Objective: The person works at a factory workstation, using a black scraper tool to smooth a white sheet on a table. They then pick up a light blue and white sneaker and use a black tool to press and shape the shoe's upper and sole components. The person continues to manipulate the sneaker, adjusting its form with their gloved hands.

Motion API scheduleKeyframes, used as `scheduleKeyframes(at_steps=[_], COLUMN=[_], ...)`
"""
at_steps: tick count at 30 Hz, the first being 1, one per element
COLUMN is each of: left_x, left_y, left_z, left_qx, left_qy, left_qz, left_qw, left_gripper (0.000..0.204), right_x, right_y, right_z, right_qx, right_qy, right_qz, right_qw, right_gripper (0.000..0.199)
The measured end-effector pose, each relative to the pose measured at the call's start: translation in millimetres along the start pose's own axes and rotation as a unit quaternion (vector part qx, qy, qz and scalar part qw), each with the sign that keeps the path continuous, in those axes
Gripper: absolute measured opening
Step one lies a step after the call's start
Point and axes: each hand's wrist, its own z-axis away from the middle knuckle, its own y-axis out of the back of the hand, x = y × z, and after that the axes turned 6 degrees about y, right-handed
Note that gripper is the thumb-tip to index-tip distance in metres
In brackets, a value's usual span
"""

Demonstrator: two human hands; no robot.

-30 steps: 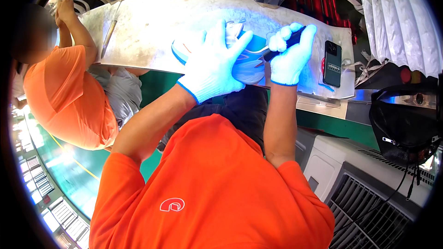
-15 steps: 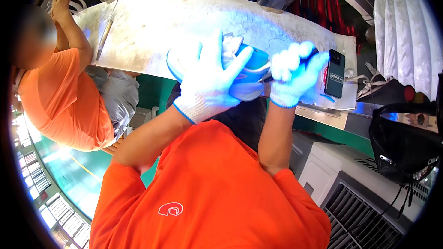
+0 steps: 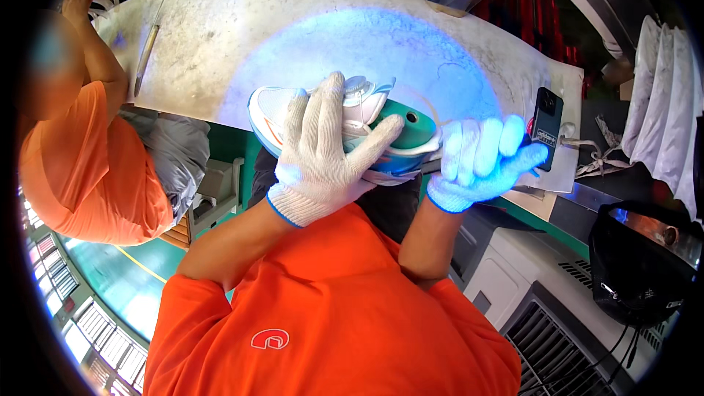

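My left hand (image 3: 326,150), in a white knit glove, wraps over a white sports shoe (image 3: 282,106) mounted on a green last (image 3: 411,128), gripping it from above at the near edge of the pale worktable (image 3: 220,37). My right hand (image 3: 480,161), also gloved, is closed around a small dark tool whose tip stays hidden by the shoe's heel end. Blue-violet light falls on the shoe, the right glove and the table behind them.
A dark phone (image 3: 546,117) lies on the table's right end. A co-worker in an orange shirt (image 3: 81,169) sits at the left with a hand on the table corner. A grey machine with vents (image 3: 557,330) and a black bucket (image 3: 642,264) stand lower right.
Both hands and the shoe have come closer to me and lower. My left hand has gone from fingers spread to wrapped over the shoe; the blue light patch has grown brighter.
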Motion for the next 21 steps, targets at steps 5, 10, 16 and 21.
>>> scheduleKeyframes(at_steps=[5,10,16,21], left_x=[0,-7,0,0], left_y=[2,-6,6,24], left_z=[2,11,-6,-28], left_qx=[0.001,0.019,-0.037,-0.105], left_qy=[0.007,-0.027,0.017,0.009], left_qz=[0.004,0.002,0.004,0.003], left_qw=[1.0,0.999,0.999,0.994], left_gripper=[0.094,0.086,0.099,0.104], right_x=[1,6,8,21], right_y=[-5,-15,-39,-50], right_z=[3,2,-11,-59], right_qx=[-0.035,-0.091,0.083,0.148], right_qy=[0.007,0.023,-0.04,-0.101], right_qz=[0.019,0.053,0.16,0.355], right_qw=[0.999,0.994,0.983,0.917], right_gripper=[0.056,0.058,0.055,0.041])
